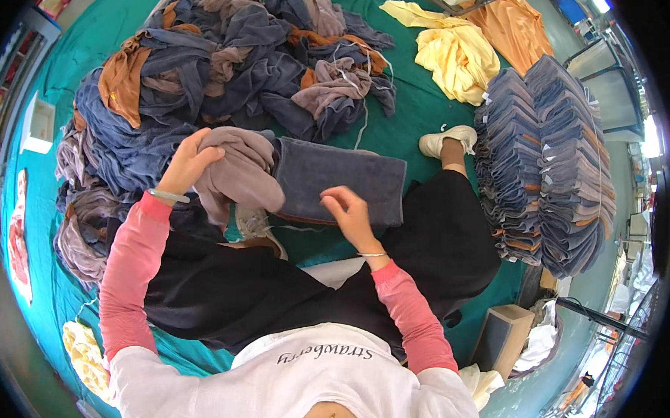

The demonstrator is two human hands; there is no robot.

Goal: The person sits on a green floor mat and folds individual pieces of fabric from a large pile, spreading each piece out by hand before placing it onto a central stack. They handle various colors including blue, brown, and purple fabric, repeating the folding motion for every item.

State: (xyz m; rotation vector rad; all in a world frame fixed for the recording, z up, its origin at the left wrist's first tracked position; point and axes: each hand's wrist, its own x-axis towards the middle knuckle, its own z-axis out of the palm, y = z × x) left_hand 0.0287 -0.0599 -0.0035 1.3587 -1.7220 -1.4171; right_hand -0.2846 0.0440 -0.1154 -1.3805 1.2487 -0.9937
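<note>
My left hand [190,160] grips a mauve-brown cloth [238,168], its thumb lying over the fabric. The loose part of that cloth hangs down beside a stack of folded grey-blue towels [342,178] before me. My right hand [347,209] is over the lower part of the stack, fingers bent and holding nothing; whether it touches the top towel I cannot tell. Beyond the left hand a large heap of loose grey-blue, brown and orange cloths [252,59] spreads over a green ground sheet [397,122].
Two long rows of folded towels [572,163] stand on the right. Yellow fabric [456,57] and orange fabric [514,26] lie at the upper right. A white tray [38,123] is at the far left, a wooden box [503,337] at the lower right. My legs are spread around the stack.
</note>
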